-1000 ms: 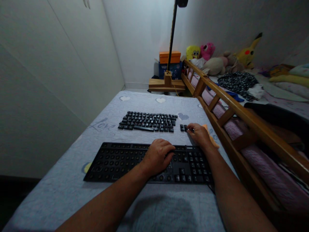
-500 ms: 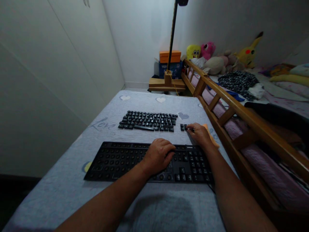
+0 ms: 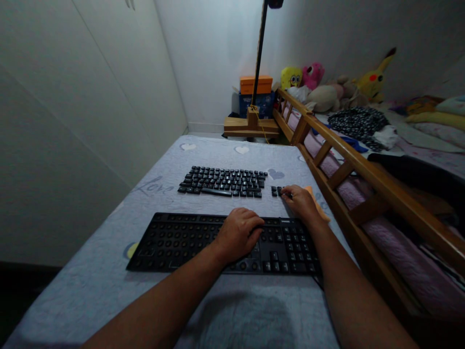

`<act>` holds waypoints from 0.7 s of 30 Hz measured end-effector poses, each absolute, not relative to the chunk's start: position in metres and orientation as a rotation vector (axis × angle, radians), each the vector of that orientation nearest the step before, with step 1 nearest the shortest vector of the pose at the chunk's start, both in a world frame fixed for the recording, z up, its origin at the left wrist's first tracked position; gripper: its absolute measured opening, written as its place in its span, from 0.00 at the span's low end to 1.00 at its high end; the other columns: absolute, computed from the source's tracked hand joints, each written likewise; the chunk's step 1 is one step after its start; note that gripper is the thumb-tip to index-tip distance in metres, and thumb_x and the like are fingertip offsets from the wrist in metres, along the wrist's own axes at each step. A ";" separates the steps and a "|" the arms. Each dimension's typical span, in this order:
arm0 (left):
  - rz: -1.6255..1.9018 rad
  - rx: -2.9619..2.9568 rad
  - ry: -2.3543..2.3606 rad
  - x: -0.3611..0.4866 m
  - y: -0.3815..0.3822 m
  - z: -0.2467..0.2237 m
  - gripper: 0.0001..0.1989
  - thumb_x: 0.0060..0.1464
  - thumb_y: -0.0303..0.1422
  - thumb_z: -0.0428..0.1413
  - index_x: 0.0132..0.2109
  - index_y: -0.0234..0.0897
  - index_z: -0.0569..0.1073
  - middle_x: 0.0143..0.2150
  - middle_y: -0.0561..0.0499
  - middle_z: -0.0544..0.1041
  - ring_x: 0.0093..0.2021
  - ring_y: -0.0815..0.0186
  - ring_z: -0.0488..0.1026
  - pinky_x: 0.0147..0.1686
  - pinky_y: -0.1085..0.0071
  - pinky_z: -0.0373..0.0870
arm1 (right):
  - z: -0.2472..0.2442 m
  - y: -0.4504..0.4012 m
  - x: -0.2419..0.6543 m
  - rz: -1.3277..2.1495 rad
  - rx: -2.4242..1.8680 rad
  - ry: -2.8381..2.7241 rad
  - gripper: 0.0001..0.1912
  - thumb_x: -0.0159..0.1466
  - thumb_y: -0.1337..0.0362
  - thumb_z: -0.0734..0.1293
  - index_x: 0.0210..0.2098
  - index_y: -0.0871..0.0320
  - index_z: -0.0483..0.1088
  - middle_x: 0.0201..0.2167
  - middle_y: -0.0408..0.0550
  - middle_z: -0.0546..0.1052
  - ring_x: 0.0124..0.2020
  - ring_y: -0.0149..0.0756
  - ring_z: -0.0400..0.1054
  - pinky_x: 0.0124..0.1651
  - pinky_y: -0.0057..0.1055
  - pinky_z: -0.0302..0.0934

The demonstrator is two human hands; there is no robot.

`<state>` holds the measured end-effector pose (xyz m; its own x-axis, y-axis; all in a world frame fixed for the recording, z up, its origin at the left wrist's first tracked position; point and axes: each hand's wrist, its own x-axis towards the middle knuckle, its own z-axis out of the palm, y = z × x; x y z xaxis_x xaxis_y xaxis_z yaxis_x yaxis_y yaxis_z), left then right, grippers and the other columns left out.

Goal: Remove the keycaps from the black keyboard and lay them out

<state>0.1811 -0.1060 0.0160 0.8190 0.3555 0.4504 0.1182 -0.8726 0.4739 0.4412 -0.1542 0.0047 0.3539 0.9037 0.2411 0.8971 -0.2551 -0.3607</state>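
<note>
A black keyboard (image 3: pixel 174 240) lies on the patterned cover, with bare round key seats across its left and middle parts. Keycaps remain on its number pad (image 3: pixel 298 245) and arrow keys. My left hand (image 3: pixel 240 232) rests over the keyboard's middle right, fingers curled and thumb drawn in; what they grip, if anything, is hidden. Beyond the keyboard, loose black keycaps (image 3: pixel 225 180) stand in rows, with a long space bar (image 3: pixel 217 192) in the front row. To their right, my right hand (image 3: pixel 298 199) pinches a keycap beside a small group of keycaps (image 3: pixel 274 191).
An orange cloth or sheet (image 3: pixel 319 206) lies partly behind my right wrist. A wooden bed rail (image 3: pixel 345 155) runs along the right side. At the far end, a pole on a wooden base (image 3: pixel 250 127) stands before an orange box (image 3: pixel 256 85). White cabinet doors (image 3: pixel 90 106) flank the left.
</note>
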 end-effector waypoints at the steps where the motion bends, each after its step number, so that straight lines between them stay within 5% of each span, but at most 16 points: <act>1: 0.755 2.571 0.350 0.181 -0.106 0.016 0.06 0.57 0.28 0.56 0.42 0.36 0.76 0.40 0.48 0.79 0.42 0.60 0.73 0.46 0.61 0.67 | 0.005 -0.154 0.441 0.017 -2.185 -1.567 0.10 0.59 0.71 0.66 0.38 0.56 0.77 0.37 0.49 0.79 0.39 0.38 0.72 0.43 0.30 0.63; 21: 0.748 2.582 0.353 0.182 -0.106 0.014 0.06 0.57 0.28 0.56 0.42 0.37 0.76 0.39 0.49 0.79 0.42 0.60 0.73 0.46 0.61 0.67 | 0.004 -0.154 0.440 0.008 -2.210 -1.544 0.12 0.59 0.70 0.68 0.43 0.57 0.77 0.37 0.50 0.79 0.38 0.38 0.72 0.43 0.32 0.63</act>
